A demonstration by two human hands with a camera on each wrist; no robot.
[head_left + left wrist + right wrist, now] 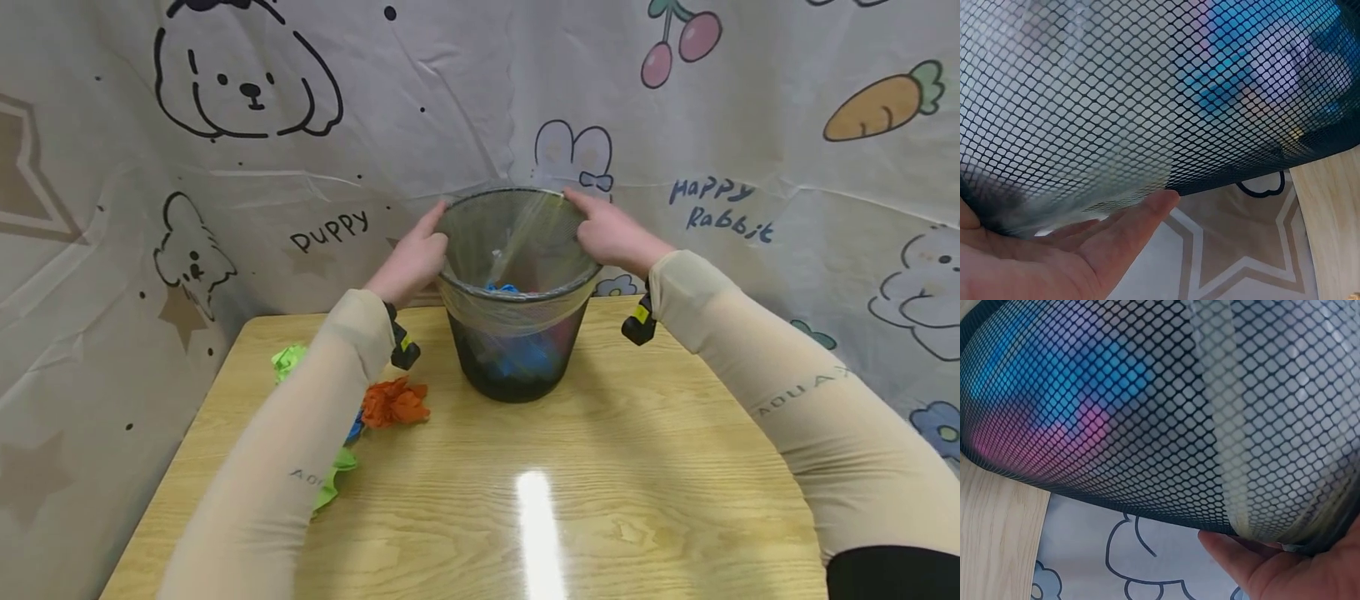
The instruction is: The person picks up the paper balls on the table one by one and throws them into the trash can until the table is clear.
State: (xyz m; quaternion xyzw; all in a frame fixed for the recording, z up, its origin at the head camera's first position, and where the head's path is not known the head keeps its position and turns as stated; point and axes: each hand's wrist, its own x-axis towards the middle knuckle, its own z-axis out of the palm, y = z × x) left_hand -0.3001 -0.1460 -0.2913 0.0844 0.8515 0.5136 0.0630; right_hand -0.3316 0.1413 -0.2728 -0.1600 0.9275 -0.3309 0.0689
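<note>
A black mesh wastebasket (pixel 468 346) stands upright toward the back of the table, lined with a clear plastic bag (pixel 517 312) folded down over the rim. Blue crumpled paper (pixel 525 357) shows through its lower wall, and pink pieces (pixel 1072 440) appear in the right wrist view. On the basket's left side, my left hand (pixel 411 260) grips the lined rim. My right hand (pixel 618 235) holds the rim opposite, index finger lying along the edge. Both wrist views show fingers against the outer mesh; the remaining fingers are partly hidden.
Orange crumpled paper (pixel 393 402) lies left of the basket on the wooden table (pixel 637 483). Green paper (pixel 288 360) and a bit of blue paper (pixel 356 427) lie partly behind the left forearm. A printed curtain (pixel 450 100) hangs close behind the basket.
</note>
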